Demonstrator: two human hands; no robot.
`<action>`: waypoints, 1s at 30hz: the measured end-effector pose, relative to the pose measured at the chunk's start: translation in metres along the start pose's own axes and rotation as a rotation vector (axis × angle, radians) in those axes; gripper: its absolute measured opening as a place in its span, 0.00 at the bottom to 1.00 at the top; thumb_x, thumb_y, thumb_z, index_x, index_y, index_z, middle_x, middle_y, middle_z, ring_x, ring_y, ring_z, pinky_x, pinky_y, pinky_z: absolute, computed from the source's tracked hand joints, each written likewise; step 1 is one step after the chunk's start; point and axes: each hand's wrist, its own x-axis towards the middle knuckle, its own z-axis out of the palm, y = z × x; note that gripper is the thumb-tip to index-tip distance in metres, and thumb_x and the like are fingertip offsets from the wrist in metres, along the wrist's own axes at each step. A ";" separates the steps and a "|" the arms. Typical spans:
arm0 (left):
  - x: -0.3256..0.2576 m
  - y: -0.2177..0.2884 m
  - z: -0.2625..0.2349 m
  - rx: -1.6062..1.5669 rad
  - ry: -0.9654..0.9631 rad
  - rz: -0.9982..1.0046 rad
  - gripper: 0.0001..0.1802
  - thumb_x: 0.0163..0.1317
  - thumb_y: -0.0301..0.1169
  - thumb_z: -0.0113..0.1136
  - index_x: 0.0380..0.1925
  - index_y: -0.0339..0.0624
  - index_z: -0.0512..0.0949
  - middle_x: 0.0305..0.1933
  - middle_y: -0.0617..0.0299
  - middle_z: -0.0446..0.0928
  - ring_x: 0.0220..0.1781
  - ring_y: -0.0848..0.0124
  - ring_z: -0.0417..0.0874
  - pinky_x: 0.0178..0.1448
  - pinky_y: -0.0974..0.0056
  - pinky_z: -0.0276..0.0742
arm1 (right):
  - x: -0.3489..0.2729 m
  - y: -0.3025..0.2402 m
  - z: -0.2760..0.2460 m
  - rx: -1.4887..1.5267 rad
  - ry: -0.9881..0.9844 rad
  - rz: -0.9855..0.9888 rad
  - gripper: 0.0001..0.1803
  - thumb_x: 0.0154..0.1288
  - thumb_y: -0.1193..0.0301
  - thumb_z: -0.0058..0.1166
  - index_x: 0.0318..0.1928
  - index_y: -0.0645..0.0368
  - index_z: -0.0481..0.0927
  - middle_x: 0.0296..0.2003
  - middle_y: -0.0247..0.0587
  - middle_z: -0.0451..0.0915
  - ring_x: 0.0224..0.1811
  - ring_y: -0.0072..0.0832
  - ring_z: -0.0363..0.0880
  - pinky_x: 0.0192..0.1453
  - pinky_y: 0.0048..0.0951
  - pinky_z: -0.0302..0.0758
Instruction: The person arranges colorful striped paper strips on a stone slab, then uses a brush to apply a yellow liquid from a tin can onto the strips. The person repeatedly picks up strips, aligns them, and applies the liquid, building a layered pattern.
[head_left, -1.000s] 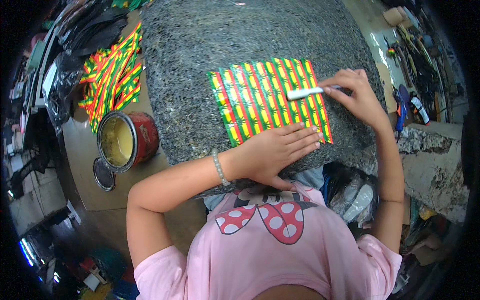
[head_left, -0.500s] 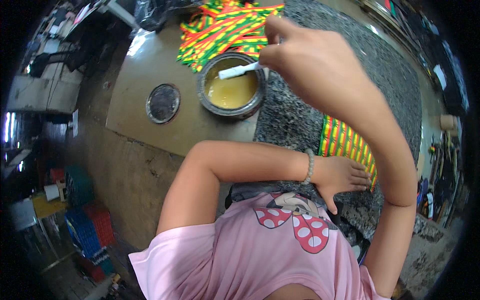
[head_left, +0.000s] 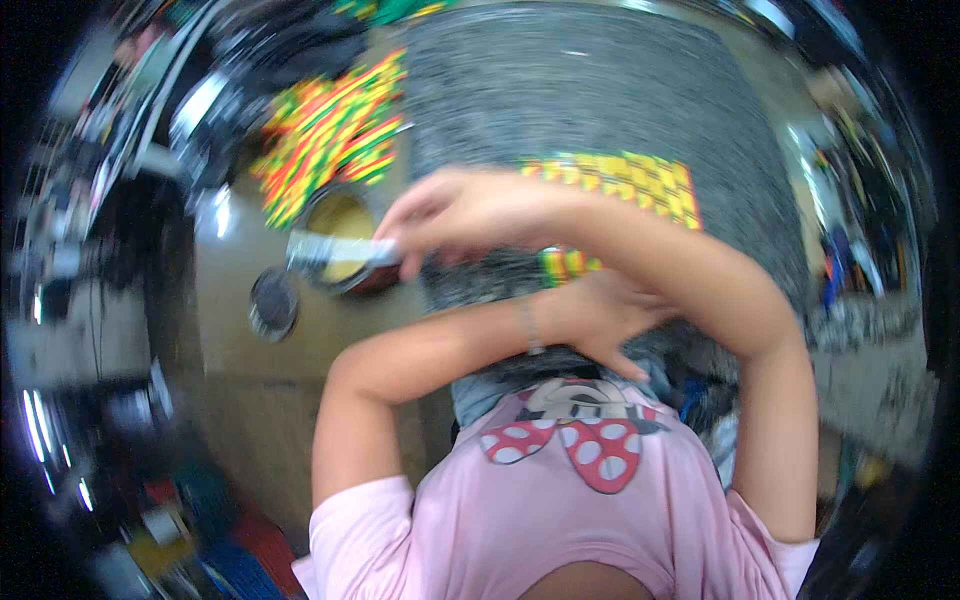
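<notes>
My right hand (head_left: 450, 225), blurred by motion, grips a pale brush (head_left: 335, 250) that points left across the opening of a round tin (head_left: 372, 280) with yellowish liquid (head_left: 338, 215) inside. My left hand (head_left: 605, 315) lies flat, thumb spread, by the near edge of the patterned strips (head_left: 640, 183); part of it is hidden under my right forearm. Those strips are red, yellow and green, laid side by side on a speckled dark slab (head_left: 590, 80). A bead bracelet (head_left: 530, 325) circles my left wrist.
Left of the tin lies a dark round lid (head_left: 273, 303) on a brown board (head_left: 225, 340). Behind the tin is a heap of similar coloured strips (head_left: 335, 130). Black plastic bags (head_left: 270, 60) sit at the far left. Crates (head_left: 260, 550) stand low on the left.
My view has swung to the right, so the tin and heap appear farther left. My right hand and the brush are lower in view. My left hand still lies by the strips.
</notes>
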 end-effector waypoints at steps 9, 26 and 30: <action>0.020 0.015 -0.037 0.069 -0.286 -0.098 0.54 0.60 0.65 0.57 0.75 0.35 0.58 0.80 0.48 0.58 0.81 0.53 0.59 0.83 0.50 0.52 | -0.156 0.037 -0.080 0.113 0.594 -0.691 0.25 0.78 0.52 0.50 0.63 0.56 0.79 0.32 0.24 0.78 0.30 0.05 0.68 0.32 0.10 0.65; 0.047 0.017 -0.012 0.051 -0.321 -0.144 0.54 0.62 0.64 0.55 0.73 0.28 0.59 0.81 0.45 0.54 0.83 0.54 0.53 0.84 0.52 0.49 | -0.242 0.166 -0.144 -1.268 0.980 -0.063 0.12 0.71 0.57 0.57 0.47 0.44 0.88 0.32 0.31 0.80 0.42 0.31 0.80 0.52 0.37 0.64; 0.047 0.017 -0.012 0.061 -0.334 -0.142 0.53 0.63 0.64 0.53 0.73 0.28 0.58 0.81 0.45 0.54 0.83 0.54 0.53 0.84 0.53 0.49 | -0.216 0.153 -0.168 -1.342 1.141 -0.170 0.12 0.71 0.56 0.57 0.46 0.43 0.88 0.35 0.30 0.82 0.43 0.31 0.81 0.52 0.38 0.64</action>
